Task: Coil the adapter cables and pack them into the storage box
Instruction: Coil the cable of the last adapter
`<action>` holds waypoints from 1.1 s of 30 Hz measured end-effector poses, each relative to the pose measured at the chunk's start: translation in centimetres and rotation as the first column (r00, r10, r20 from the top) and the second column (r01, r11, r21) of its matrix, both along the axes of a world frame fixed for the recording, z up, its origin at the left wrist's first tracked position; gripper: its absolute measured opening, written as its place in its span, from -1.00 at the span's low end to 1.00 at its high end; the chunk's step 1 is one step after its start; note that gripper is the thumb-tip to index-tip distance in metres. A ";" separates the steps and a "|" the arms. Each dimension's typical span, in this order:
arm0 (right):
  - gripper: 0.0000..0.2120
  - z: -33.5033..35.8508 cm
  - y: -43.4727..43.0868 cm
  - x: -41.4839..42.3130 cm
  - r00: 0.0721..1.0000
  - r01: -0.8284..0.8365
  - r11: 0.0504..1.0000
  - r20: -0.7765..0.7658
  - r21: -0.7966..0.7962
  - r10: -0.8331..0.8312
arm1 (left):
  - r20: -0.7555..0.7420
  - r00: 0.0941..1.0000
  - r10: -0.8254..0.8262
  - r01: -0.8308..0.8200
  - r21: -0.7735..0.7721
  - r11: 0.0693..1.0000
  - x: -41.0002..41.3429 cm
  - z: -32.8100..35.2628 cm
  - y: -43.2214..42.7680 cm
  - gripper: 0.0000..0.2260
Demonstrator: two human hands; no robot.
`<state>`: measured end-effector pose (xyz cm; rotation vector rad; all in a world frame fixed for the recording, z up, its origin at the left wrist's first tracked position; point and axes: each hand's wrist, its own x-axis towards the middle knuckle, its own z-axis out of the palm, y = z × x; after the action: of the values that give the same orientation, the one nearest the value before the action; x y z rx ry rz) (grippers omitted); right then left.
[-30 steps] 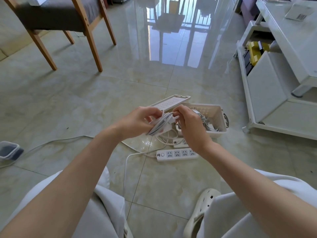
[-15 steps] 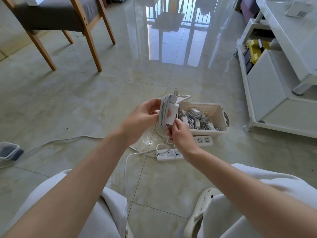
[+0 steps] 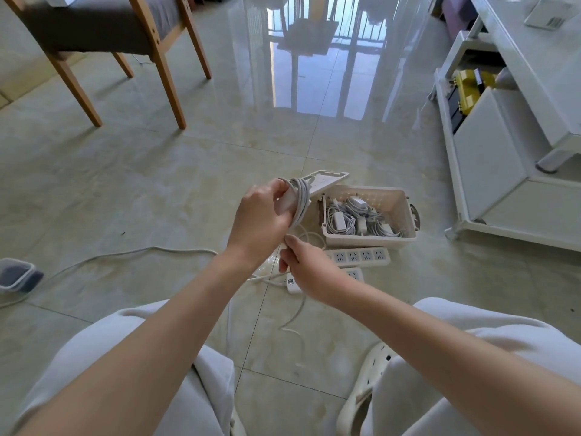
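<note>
My left hand (image 3: pixel 262 220) grips a white adapter with its cable wound round it in several loops (image 3: pixel 298 199), held above the floor. Just below, my right hand (image 3: pixel 306 270) pinches the loose end of that same cable near my left wrist. To the right stands the cream storage box (image 3: pixel 405 212), open, with several coiled white adapters and cables (image 3: pixel 355 217) inside. Its lid (image 3: pixel 323 180) leans against the box's left end, partly hidden behind the coil.
Two white power strips (image 3: pixel 361 256) lie on the tiled floor in front of the box, one under my right hand, with a long cord (image 3: pixel 125 254) trailing left. A wooden chair (image 3: pixel 125 42) stands far left, a white cabinet (image 3: pixel 503 152) at right, a small plastic container (image 3: pixel 15 275) at left edge.
My left hand has turned the adapter and kept it raised, with more cable now wound round it. My right hand has dropped below my left wrist, drawing the loose cable end down.
</note>
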<state>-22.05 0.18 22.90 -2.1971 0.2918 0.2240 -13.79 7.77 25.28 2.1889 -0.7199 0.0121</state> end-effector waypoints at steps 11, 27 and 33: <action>-0.75 0.3 -1.6 -1.0 0.966 -0.103 0.975 0.215 -0.196 0.145 | 0.314 0.932 -0.182 -0.027 0.558 0.829 0.7 -0.9 0.6 -0.72; -0.89 1.9 -7.5 0.0 0.891 0.239 0.965 0.420 -0.111 -0.173 | -0.246 0.887 -0.390 0.436 0.173 0.883 1.1 1.2 1.6 -0.78; -0.85 1.8 -7.3 0.6 0.904 0.253 0.928 0.274 0.272 -0.327 | -0.388 0.819 -0.422 0.436 -0.057 0.898 0.5 2.2 1.3 -0.79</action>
<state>-21.49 -7.08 24.73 -1.8921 0.3903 -0.2495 -13.30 9.03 27.43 1.9234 -0.9640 -0.6607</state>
